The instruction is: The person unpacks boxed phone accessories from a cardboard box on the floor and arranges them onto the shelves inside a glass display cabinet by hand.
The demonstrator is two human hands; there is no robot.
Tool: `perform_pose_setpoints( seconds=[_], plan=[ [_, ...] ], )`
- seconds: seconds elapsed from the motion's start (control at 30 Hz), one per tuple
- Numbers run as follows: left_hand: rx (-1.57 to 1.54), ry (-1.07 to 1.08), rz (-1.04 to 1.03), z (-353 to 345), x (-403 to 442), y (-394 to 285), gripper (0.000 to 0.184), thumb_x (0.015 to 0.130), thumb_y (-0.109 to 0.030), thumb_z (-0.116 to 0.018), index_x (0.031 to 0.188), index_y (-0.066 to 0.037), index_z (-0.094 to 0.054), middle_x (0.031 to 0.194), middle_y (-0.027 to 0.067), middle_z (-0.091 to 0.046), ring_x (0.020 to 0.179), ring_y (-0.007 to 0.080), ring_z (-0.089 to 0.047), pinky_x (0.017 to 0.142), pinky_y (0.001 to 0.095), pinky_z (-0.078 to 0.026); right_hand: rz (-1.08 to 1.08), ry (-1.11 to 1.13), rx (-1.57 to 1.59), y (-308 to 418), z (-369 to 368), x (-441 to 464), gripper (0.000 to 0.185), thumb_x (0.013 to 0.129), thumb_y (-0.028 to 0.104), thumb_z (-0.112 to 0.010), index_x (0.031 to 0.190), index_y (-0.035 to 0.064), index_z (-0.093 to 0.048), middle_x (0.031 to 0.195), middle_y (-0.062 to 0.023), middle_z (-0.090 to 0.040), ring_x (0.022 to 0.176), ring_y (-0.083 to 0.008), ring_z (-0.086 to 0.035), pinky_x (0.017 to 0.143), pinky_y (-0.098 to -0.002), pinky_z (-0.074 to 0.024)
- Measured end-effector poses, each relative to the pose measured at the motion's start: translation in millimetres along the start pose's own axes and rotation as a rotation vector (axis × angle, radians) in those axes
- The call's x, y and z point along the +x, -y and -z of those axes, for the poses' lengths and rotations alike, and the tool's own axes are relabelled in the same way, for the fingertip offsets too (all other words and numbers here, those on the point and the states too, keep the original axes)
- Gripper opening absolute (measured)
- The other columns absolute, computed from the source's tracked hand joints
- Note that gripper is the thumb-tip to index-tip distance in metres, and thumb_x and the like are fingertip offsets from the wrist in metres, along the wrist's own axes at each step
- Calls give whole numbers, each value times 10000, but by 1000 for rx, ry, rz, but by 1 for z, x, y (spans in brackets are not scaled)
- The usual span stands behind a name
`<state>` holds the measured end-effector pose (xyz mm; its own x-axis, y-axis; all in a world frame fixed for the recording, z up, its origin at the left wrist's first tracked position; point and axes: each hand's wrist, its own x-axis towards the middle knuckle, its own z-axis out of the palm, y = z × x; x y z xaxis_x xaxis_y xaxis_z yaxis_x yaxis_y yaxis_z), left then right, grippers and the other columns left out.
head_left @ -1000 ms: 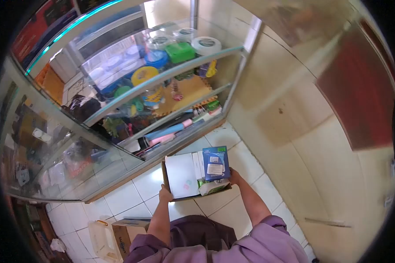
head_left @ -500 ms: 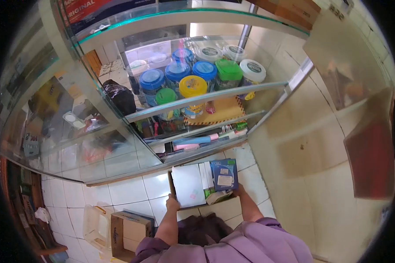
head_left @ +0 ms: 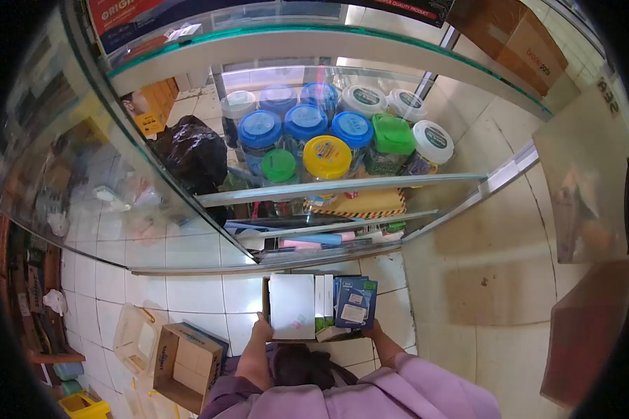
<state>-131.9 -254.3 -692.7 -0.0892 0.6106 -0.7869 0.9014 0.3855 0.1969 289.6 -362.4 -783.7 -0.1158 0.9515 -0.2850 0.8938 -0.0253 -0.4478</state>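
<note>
An open cardboard box (head_left: 265, 300) is held level between both hands, low above the white tiled floor. Inside lie a large white box (head_left: 292, 306) on the left, narrow white boxes (head_left: 323, 296) in the middle and blue boxes (head_left: 356, 300) on the right, with a green and white packet (head_left: 325, 324) at the near edge. My left hand (head_left: 261, 328) grips the box's near left corner. My right hand (head_left: 373, 329) holds its near right corner. The fingers of both hands are partly hidden by the box.
Ahead stands a glass case (head_left: 342, 187) with lidded jars (head_left: 327, 157) and rolled items. An empty carton (head_left: 189, 364) and a clear plastic bin (head_left: 136, 335) sit on the floor at left. A beige wall (head_left: 482, 293) is on the right; a wooden shelf (head_left: 21, 279) is far left.
The view has turned and risen, bringing more of the case's jars and upper shelf into sight. Both hands still hold the box, which now appears lower in view.
</note>
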Motion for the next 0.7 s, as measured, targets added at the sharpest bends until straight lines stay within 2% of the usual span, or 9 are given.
perform_pose_setpoints(
  seconds=[0.03,0.07,0.1,0.13,0.27,0.63,0.67,0.7],
  plan=[
    [3,-3,-7,-2,6,1,914,827,-111,-590,1465,13,53,1131,321,-593,1059,407,-608,906,440,-498,-100,131,-50,-2,3,3,472,782,193,-630,1247,155,-563,1197,-195,-598,1017,-361,-631,840,-456,-536],
    [50,49,22,-3,10,2,1020,780,-151,-677,1445,21,77,1143,314,-594,1081,391,-605,921,420,-498,-104,119,-48,-3,7,8,472,782,193,-630,1247,155,-563,1197,-195,-598,1017,-361,-631,840,-456,-536],
    [100,99,50,-7,18,6,1130,733,-191,-764,1425,29,102,1155,307,-594,1102,375,-602,936,400,-497,12,271,-186,-16,-6,13,461,816,199,-607,1270,154,-542,1207,-187,-599,1034,-359,-627,855,-477,-529],
    [88,123,41,-7,20,6,1215,723,-235,-794,1417,25,168,1162,304,-595,1090,368,-610,992,399,-453,148,407,-306,-19,-7,18,450,851,204,-585,1293,153,-520,1218,-179,-599,1051,-356,-624,871,-497,-522],
    [142,213,35,1,25,-1,1195,740,-230,-779,1427,11,169,1219,299,-546,1132,368,-575,1001,414,-443,-116,404,-52,-1,15,27,466,848,216,-599,1303,158,-514,1220,-174,-600,1053,-354,-625,869,-492,-525],
    [366,307,67,-5,40,0,1123,804,-212,-722,1463,-41,171,1426,283,-364,1287,368,-448,1034,470,-404,-329,560,164,25,60,43,514,839,247,-636,1329,173,-498,1227,-162,-603,1057,-349,-627,863,-477,-533],
    [435,303,84,-12,44,-3,1092,832,-234,-691,1462,-48,182,1475,277,-293,1323,373,-405,1055,469,-380,-352,588,199,23,64,43,519,838,250,-639,1331,175,-496,1228,-161,-603,1058,-349,-627,862,-475,-534],
    [410,310,64,-16,49,1,1070,851,-258,-656,1454,-48,204,1474,283,-293,1326,368,-402,1063,461,-371,-385,619,240,22,70,42,524,837,253,-642,1334,176,-495,1228,-160,-604,1058,-349,-627,862,-474,-535]
  ],
)
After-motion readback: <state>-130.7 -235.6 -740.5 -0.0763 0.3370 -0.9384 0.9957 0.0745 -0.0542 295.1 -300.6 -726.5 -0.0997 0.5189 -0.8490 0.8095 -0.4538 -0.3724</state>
